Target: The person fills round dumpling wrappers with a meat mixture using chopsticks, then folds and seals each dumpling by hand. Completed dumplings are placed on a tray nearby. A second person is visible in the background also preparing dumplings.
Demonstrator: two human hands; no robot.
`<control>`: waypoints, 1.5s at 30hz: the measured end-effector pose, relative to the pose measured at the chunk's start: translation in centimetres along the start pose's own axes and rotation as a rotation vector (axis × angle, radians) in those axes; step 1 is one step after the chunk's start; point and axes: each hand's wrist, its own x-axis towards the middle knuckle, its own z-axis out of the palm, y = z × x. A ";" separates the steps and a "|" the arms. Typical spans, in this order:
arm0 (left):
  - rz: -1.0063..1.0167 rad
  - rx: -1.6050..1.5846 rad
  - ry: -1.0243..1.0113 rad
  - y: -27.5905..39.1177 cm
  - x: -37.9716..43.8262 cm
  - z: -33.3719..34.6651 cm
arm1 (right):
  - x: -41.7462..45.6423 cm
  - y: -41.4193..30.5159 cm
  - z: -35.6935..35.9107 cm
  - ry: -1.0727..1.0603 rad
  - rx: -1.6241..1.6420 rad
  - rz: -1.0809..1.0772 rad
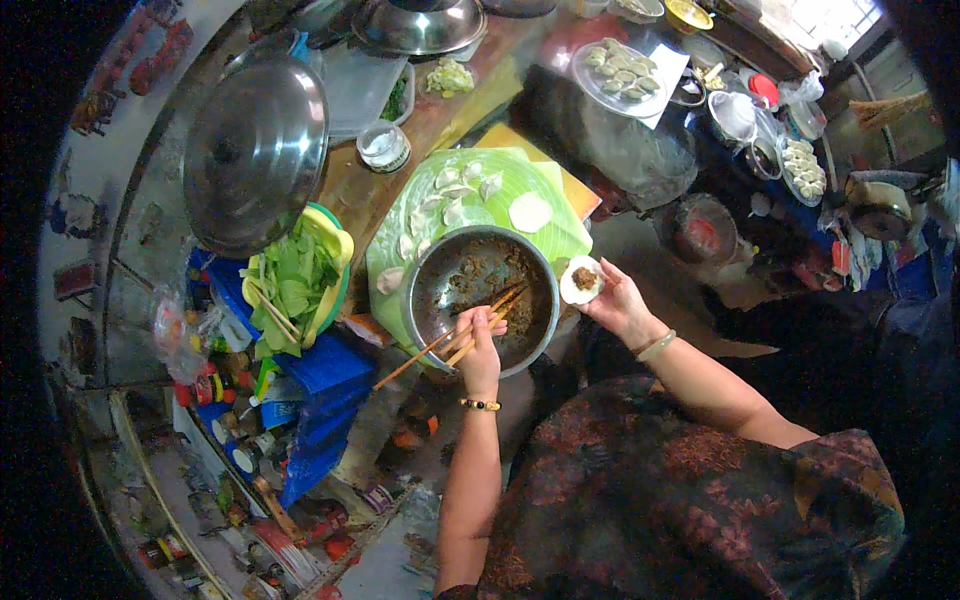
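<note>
My left hand (480, 346) holds a pair of wooden chopsticks (412, 366) over a deep metal bowl (556, 300). Their tips reach into the brown minced filling (480, 262) that coats its bottom and wall. Right of the rim, my right hand (616, 306) supports a round dough wrapper (568, 291), which lies open with a lump of filling (585, 279) in its middle. Behind the bowl, a floured light-green sheet (390, 214) carries several folded dumplings (454, 191) and one flat wrapper (529, 213). The bowl hides part of this sheet.
Leafy greens (292, 277) fill a yellow basket (341, 244) at left, below a large metal lid (255, 157). A glass jar (384, 146) stands behind the sheet. Dumplings lie on a plate (585, 75) at the back and on another plate (810, 196) at far right.
</note>
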 end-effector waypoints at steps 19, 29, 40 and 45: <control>0.039 -0.118 0.194 -0.6 1.4 1.1 | -0.2 1.0 1.0 -0.036 -0.023 -0.014; -0.120 -0.381 0.206 -0.8 0.7 0.5 | -0.2 1.3 0.7 -0.014 -0.008 -0.044; -0.151 -0.673 0.305 0.6 -0.1 -1.0 | -0.2 0.7 1.3 -0.065 0.004 -0.146; 0.115 -0.511 0.167 7.5 -3.1 0.0 | -1.1 0.5 3.7 -0.160 -0.061 -0.146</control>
